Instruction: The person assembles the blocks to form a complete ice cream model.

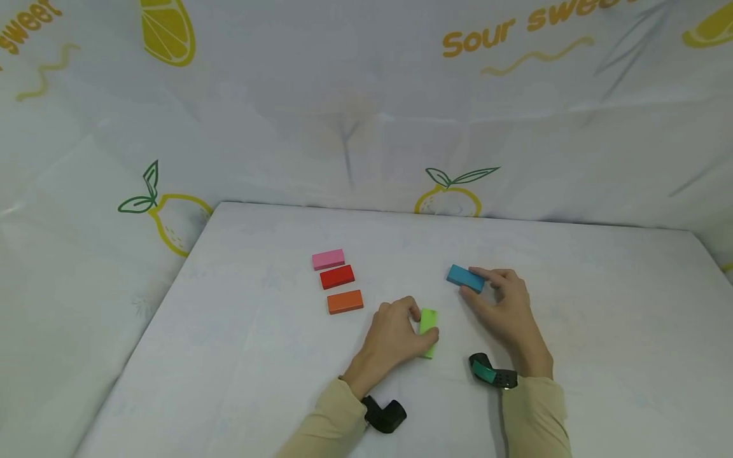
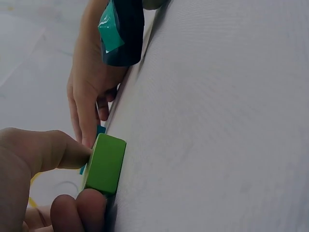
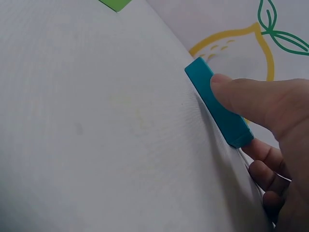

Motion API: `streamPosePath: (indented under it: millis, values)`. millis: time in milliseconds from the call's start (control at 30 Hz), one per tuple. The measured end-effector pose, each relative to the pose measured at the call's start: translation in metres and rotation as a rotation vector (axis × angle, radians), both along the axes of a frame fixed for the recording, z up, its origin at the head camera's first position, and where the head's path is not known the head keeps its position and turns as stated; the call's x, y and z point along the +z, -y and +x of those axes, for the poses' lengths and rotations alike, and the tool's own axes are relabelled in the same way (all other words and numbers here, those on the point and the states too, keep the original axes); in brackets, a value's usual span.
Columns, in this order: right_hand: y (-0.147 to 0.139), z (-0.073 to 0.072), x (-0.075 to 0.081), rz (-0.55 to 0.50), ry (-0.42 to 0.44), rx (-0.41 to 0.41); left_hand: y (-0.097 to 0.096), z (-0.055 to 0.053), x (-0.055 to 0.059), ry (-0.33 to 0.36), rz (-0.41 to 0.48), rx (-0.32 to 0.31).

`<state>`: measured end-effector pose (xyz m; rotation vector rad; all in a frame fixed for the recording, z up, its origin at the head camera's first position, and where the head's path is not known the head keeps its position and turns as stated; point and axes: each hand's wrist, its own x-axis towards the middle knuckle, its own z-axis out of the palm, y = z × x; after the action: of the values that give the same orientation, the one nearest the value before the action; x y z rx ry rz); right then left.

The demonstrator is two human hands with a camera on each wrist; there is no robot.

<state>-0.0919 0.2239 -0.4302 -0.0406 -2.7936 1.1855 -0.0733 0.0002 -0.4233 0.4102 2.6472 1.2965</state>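
Note:
My left hand (image 1: 392, 334) pinches a light green block (image 1: 427, 324) between thumb and fingers, near the middle of the white table. In the left wrist view the green block (image 2: 107, 164) shows its end face, with the thumb on one side and curled fingertips under it. My right hand (image 1: 506, 308) grips a blue block (image 1: 465, 278) farther back and to the right. The right wrist view has the thumb lying along the blue block (image 3: 219, 106), with fingers behind its near end.
Left of the hands, a pink block (image 1: 328, 259), a red block (image 1: 337, 277) and an orange block (image 1: 345, 302) lie in a column with small gaps. Behind the white table (image 1: 229, 381) hangs a sheet (image 1: 286, 127) printed with lemons. Each wrist wears a dark camera band.

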Motion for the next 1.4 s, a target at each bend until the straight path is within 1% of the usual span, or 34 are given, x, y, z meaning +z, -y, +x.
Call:
streamPosePath:
  millis: [200, 400, 567, 667, 833, 1167, 1400]
  values:
    - [0.000, 0.000, 0.000, 0.029, -0.019, 0.011, 0.003, -0.002, -0.001, 0.010, -0.002, -0.002]
    - [0.002, -0.001, 0.001, 0.011, -0.024, 0.042, 0.006, -0.004, 0.000, 0.013, -0.012, 0.010]
    - [0.007, -0.001, 0.001, -0.017, -0.002, 0.081, 0.007, -0.005, 0.002, 0.024, 0.001, 0.020]
    - [0.011, -0.002, 0.002, -0.019, 0.012, 0.109, 0.009, -0.006, 0.001, 0.020, 0.000, 0.018]
    - [0.016, -0.004, 0.001, -0.005, -0.001, 0.148, 0.011, -0.007, 0.000, 0.009, -0.005, 0.016]
    - [0.026, -0.006, -0.002, 0.010, -0.020, 0.210, 0.011, -0.008, 0.000, 0.012, 0.001, 0.020]
    - [0.031, -0.005, -0.003, 0.044, -0.028, 0.238, 0.011, -0.009, -0.001, 0.000, 0.005, 0.021]
